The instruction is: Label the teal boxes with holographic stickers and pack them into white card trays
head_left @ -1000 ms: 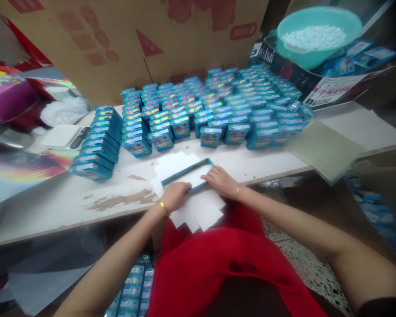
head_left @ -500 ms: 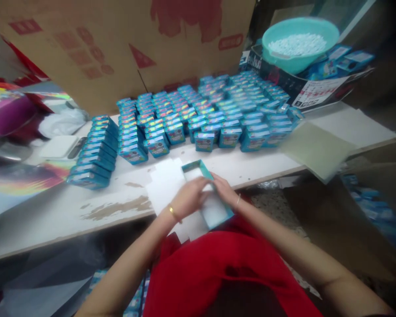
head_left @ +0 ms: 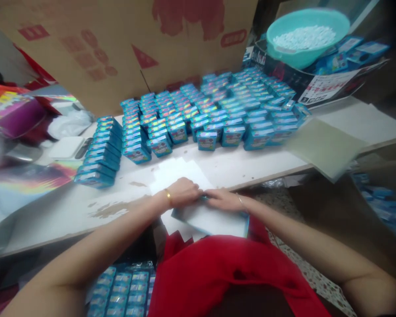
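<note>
A shallow cardboard tray (head_left: 222, 219), white inside with blue-green edges, lies at the table's front edge against my body. My left hand (head_left: 185, 192) is closed at its far edge, the fingers curled over the rim. Beside it, almost touching, my right hand (head_left: 222, 200) grips the same edge, fingertips toward the left hand. Both hands cover part of that rim. Flat white card sheets (head_left: 181, 171) lie under and beyond the tray.
Rows of small blue boxes (head_left: 206, 141) stand across the table. A turquoise basin (head_left: 277, 48) of white pieces sits on a carton at back right. A large cardboard box (head_left: 119, 53) stands behind, a white scale (head_left: 66, 147) at left, and a pale board (head_left: 326, 147) at right.
The tray has turned from slanting lengthwise to lying more crosswise, closer to my body. My left hand has moved up from its inside to the far edge, next to my right hand.
</note>
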### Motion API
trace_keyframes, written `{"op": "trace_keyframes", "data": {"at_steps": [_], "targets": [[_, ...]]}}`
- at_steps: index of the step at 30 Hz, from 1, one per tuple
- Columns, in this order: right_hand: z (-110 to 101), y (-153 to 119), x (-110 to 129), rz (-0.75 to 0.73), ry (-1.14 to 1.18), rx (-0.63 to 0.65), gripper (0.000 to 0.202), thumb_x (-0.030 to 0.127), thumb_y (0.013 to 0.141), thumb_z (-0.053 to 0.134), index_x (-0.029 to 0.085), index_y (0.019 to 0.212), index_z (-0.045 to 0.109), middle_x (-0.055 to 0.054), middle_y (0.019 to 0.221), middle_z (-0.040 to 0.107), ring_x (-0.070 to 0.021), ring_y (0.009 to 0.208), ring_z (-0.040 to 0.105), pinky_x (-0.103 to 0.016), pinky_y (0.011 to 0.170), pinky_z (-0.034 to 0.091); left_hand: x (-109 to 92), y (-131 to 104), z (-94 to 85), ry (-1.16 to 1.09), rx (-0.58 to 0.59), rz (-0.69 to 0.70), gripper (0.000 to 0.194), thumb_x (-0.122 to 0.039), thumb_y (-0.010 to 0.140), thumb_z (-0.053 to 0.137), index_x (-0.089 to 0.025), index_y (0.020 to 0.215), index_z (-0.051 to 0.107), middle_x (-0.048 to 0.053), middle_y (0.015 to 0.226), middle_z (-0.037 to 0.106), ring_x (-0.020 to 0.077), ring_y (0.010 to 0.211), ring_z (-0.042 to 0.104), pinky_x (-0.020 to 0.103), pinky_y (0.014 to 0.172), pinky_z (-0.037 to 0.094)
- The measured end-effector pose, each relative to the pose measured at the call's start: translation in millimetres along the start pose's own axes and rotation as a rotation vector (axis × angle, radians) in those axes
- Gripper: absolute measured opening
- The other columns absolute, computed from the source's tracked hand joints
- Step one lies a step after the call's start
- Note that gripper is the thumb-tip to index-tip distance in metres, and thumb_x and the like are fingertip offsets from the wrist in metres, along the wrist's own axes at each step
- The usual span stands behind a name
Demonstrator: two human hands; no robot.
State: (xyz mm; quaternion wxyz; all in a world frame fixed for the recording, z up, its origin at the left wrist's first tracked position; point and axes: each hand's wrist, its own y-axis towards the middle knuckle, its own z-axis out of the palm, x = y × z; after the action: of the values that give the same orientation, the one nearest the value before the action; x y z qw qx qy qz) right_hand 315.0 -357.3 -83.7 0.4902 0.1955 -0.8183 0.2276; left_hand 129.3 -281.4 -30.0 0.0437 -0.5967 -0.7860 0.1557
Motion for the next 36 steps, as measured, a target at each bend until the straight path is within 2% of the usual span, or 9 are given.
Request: {"op": "trace_keyframes", "data": {"at_steps": [6, 8, 11, 15, 18, 22, 25, 31, 36], "targets": [[-3, -4, 8, -0.025, -0.044, 0.011, 0.034, 0.021, 0.086, 0.05, 0.016, 0.118, 0.059, -0.005, 0.096, 0.07, -0.0161, 0.079, 0.062, -0.029, 0.074, 0.049, -3, -4, 14.0, 0.095, -0.016, 0.013, 0.016, -0.02, 0.092, 0.044, -0.016, 0.089, 0.059, 0.009, 0.076, 0.063, 0.019, 0.065, 0.061, 0.03, 0.059, 0.042], [-13, -9, 4, -0.005, -0.113, -0.015, 0.043, 0.024, 0.084, 0.054, 0.017, 0.127, 0.054, -0.007, 0.102, 0.07, -0.0184, 0.084, 0.064, -0.031, 0.077, 0.05, 1, -3, 10.5, 0.165, -0.005, 0.007, 0.017, -0.016, 0.092, 0.042, -0.016, 0.09, 0.059, 0.01, 0.079, 0.063, 0.0195, 0.067, 0.062, 0.03, 0.058, 0.043], [-30, -18, -8, -0.016, -0.184, -0.081, 0.037, 0.021, 0.086, 0.049, 0.021, 0.121, 0.06, -0.006, 0.105, 0.07, -0.0198, 0.09, 0.065, -0.032, 0.082, 0.049, 14, 1, -5.3, 0.171, -0.004, -0.046, 0.02, -0.016, 0.093, 0.041, -0.016, 0.09, 0.06, 0.009, 0.081, 0.063, 0.0201, 0.072, 0.063, 0.031, 0.061, 0.046], [-41, -30, -33, 0.008, -0.197, -0.271, 0.031, 0.018, 0.088, 0.043, 0.022, 0.109, 0.065, -0.005, 0.1, 0.071, -0.0201, 0.09, 0.064, -0.033, 0.083, 0.05, 46, 22, -39.9, -0.031, -0.222, -0.026, 0.034, -0.037, 0.094, 0.044, -0.019, 0.12, 0.056, 0.011, 0.108, 0.064, 0.0211, 0.098, 0.062, 0.033, 0.084, 0.05], [-41, -37, -50, 0.11, -0.218, -0.415, 0.031, 0.019, 0.09, 0.039, 0.017, 0.105, 0.065, -0.01, 0.096, 0.068, -0.022, 0.09, 0.063, -0.037, 0.086, 0.05, 83, 51, -62.6, 0.043, -0.41, -0.116, 0.053, -0.036, 0.091, 0.049, -0.019, 0.14, 0.04, 0.015, 0.138, 0.049, 0.027, 0.129, 0.044, 0.043, 0.107, 0.036], [-31, -48, -71, 0.264, -0.169, -0.652, 0.038, 0.026, 0.092, 0.034, 0.014, 0.114, 0.063, -0.013, 0.101, 0.066, -0.0247, 0.098, 0.06, -0.043, 0.094, 0.047, 131, 100, -72.1, 0.257, -0.353, -0.185, 0.084, -0.042, 0.079, 0.064, -0.016, 0.149, 0.024, 0.017, 0.156, 0.022, 0.0361, 0.145, 0.01, 0.055, 0.115, 0.01], [-16, -52, -84, 0.363, -0.055, -0.868, 0.046, 0.034, 0.091, 0.034, 0.014, 0.125, 0.058, -0.014, 0.112, 0.062, -0.0262, 0.112, 0.056, -0.044, 0.103, 0.043, 149, 130, -66.9, 0.299, -0.282, -0.147, 0.095, -0.048, 0.075, 0.067, -0.014, 0.15, 0.019, 0.018, 0.158, 0.013, 0.0372, 0.146, 0.005, 0.056, 0.115, 0.004], [24, -38, -81, 0.38, 0.06, -1.181, 0.048, 0.039, 0.092, 0.03, 0.02, 0.13, 0.053, -0.013, 0.127, 0.052, -0.0277, 0.123, 0.046, -0.049, 0.107, 0.037, 129, 154, -51.0, 0.192, -0.297, -0.223, 0.084, -0.049, 0.082, 0.056, -0.01, 0.148, 0.022, 0.018, 0.156, 0.021, 0.0334, 0.146, 0.011, 0.056, 0.115, 0.004], [35, -29, -66, 0.43, -0.154, -1.211, 0.049, 0.037, 0.094, 0.033, 0.027, 0.141, 0.04, -0.012, 0.14, 0.044, -0.032, 0.128, 0.039, -0.057, 0.103, 0.035, 104, 148, -39.4, 0.165, -0.479, -0.326, 0.072, -0.039, 0.083, 0.055, -0.012, 0.145, 0.03, 0.021, 0.144, 0.04, 0.0355, 0.136, 0.032, 0.06, 0.114, 0.005]]}}
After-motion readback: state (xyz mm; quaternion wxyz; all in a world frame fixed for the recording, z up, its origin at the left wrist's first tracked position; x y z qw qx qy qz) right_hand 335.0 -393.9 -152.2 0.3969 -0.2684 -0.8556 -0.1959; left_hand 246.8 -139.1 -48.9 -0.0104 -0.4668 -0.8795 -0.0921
